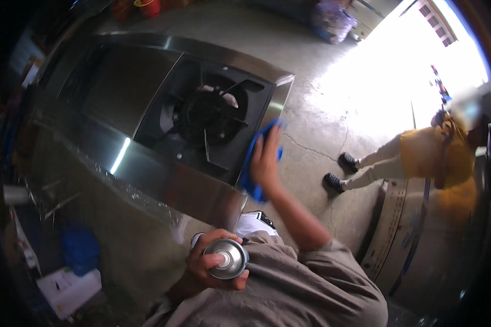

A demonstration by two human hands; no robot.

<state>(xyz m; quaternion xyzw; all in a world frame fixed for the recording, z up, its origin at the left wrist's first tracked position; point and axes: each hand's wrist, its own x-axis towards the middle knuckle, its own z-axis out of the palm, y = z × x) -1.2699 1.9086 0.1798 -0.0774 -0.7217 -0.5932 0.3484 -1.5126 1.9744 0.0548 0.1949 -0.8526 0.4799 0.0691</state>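
My left hand (pixel 202 265) is wrapped round a silver spray can (pixel 233 255) close to my body, with a finger on the nozzle at its top. Over at the stove's right edge, my right hand (pixel 265 163) presses a blue cloth (pixel 247 177) against the metal rim, its fingers pointing away from me. The stainless steel gas stove (pixel 174 188) stands before me. On its black top sits a round burner (pixel 208 113) with dark pan-support arms, and pale patches show around it. A flat dark panel (pixel 128 87) covers the stove's left part.
Another person in a yellow top (pixel 436 155) stands at the right beside large cardboard boxes (pixel 390 223). Clear plastic wrap (pixel 147 201) hangs along the stove's near side. A blue bag (pixel 80 249) and a white box (pixel 71 289) lie at lower left. Bright light enters at upper right.
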